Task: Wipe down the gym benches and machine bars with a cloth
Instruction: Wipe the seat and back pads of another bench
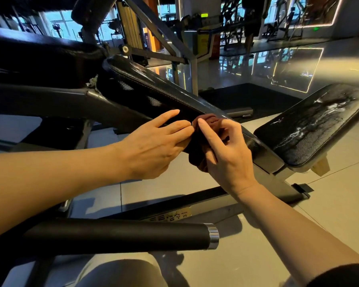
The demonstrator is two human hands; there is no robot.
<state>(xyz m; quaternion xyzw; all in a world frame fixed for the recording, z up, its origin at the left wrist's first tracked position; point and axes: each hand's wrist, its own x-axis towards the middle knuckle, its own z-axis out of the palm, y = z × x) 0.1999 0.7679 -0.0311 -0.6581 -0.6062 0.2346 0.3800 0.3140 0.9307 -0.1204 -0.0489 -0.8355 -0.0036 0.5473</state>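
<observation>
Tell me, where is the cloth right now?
The cloth sits mid-frame in the head view, bunched between the left hand and right hand, against the edge of the slanted back pad.

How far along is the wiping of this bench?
Done: seat pad shows wet streaks, so it looks wiped. In hand: both the left hand and right hand bunch the brown cloth beside the long back pad. Left: foam roller bar, seemingly untouched.
</observation>
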